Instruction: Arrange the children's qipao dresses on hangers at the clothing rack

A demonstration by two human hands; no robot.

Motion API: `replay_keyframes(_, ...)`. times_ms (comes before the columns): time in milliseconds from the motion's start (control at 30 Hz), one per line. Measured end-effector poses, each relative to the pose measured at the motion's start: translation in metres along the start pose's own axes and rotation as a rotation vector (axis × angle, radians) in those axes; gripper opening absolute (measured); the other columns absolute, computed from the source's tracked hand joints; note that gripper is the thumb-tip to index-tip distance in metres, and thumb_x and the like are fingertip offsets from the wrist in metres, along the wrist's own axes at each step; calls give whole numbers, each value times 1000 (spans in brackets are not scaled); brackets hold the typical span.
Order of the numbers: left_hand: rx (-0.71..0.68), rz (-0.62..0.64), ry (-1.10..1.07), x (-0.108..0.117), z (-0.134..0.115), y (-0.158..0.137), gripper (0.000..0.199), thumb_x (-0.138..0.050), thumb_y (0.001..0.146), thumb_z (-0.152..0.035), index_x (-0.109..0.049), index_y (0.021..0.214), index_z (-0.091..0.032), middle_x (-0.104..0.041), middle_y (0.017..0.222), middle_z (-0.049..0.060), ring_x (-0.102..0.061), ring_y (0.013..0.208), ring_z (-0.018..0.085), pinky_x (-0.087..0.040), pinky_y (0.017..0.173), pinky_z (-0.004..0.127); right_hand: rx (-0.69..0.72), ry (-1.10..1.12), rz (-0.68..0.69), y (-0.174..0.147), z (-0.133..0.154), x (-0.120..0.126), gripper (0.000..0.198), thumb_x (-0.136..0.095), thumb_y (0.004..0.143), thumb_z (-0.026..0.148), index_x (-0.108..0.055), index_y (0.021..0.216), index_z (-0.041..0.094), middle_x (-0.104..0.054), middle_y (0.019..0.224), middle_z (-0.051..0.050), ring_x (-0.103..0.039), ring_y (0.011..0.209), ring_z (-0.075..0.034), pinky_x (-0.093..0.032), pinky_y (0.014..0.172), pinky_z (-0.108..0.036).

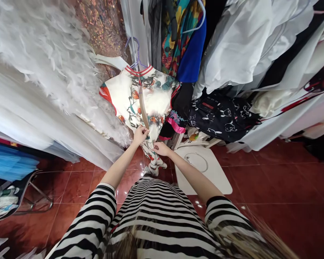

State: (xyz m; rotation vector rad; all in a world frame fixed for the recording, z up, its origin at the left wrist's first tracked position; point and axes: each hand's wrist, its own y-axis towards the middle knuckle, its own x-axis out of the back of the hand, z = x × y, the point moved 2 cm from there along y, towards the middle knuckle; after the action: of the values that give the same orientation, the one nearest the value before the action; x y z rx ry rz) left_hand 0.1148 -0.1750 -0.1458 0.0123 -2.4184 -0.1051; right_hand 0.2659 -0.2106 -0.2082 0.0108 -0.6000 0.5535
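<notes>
A white floral dress [159, 94] with red trim and a striped collar hangs in front of me on a purple hanger [137, 54]. Down its middle runs a long opening, with a beige strip showing inside. My left hand [140, 135] is closed in a pinch on the dress at the lower end of this opening. A little lower and to the right, my right hand [161, 148] pinches the dress fabric too. The dress's lower part hangs bunched between my hands and the floor. Whatever fine detail lies between the fingertips is hidden.
White feathery gowns [48, 54] hang on the left, and white garments [240, 43] on the right. A dark cartoon-print bag [221, 117] hangs above a white chair [216, 180] with a thin loop on its seat. A metal-framed seat [40, 196] stands left on the red tiled floor [275, 183].
</notes>
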Motion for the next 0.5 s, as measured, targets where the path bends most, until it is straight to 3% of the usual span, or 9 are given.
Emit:
replay_keyframes(67, -30, 43, 3, 1, -3, -3, 22, -62, 80, -17, -56, 59, -20, -45, 66, -2, -51, 67, 15, -47, 73, 28, 10, 14, -30, 11, 2, 5, 22, -69, 75, 19, -50, 63, 20, -62, 63, 1, -57, 59, -12, -45, 60, -22)
replay_keyframes(233, -52, 117, 35, 5, 2, -7, 23, -59, 83, -18, -56, 60, -19, -45, 65, -2, -50, 64, 14, -46, 70, 27, 27, 19, -268, 43, 21, 11, 24, -67, 76, 23, -45, 66, 22, -62, 67, 0, -61, 64, -15, -47, 63, -25)
replay_keyframes(500, -35, 97, 123, 8, 12, 0, 19, -59, 84, -18, -59, 65, -20, -50, 71, 0, -55, 71, 16, -46, 69, 28, -6, 52, -231, 56, 28, 2, 27, -61, 75, 11, -42, 61, 23, -60, 58, 2, -60, 58, -14, -46, 60, -23)
